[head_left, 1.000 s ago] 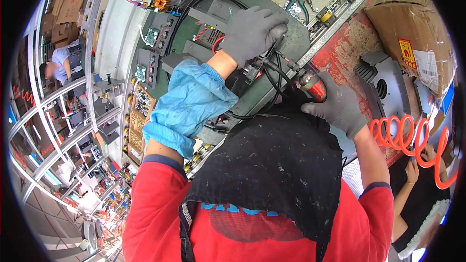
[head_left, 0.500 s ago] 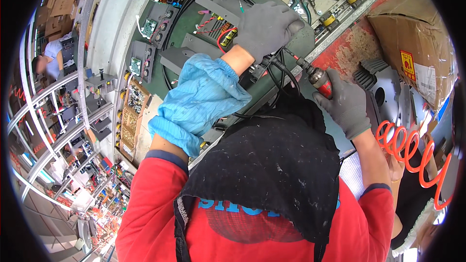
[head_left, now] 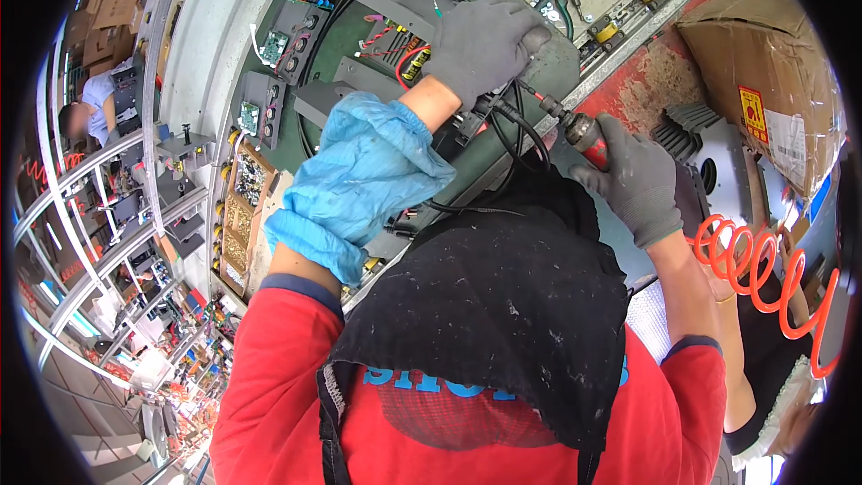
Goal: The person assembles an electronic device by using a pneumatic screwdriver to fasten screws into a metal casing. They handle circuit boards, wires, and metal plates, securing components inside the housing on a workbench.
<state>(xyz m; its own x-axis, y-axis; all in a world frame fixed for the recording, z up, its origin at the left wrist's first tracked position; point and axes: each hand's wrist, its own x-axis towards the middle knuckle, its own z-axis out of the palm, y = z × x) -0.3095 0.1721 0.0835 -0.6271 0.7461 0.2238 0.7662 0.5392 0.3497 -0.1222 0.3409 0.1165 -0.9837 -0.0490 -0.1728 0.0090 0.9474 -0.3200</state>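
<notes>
In a grey glove, my left hand (head_left: 485,47) is closed over the end of a grey metal housing (head_left: 406,2), its fingertips partly hidden. Red wires and a yellow-wrapped component (head_left: 417,61) show beside that hand, within the housing. My right hand (head_left: 636,178), also gloved, grips a red and metal power screwdriver (head_left: 585,136). The tool's bit points up and left toward the housing's near end, just below my left hand. Whether the tip touches a screw cannot be made out. Black cables (head_left: 530,130) loop between the housing and the tool.
Open units with circuit boards (head_left: 274,47) stand left on the green surface. A sectioned screw tray (head_left: 239,220) lies further left. Pliers (head_left: 564,11) and loose screws sit at the far side. A cardboard box (head_left: 763,81) and a coiled orange hose (head_left: 763,265) are at right.
My left hand and the housing have shifted slightly left. The screwdriver in my right hand has also moved a little left and up.
</notes>
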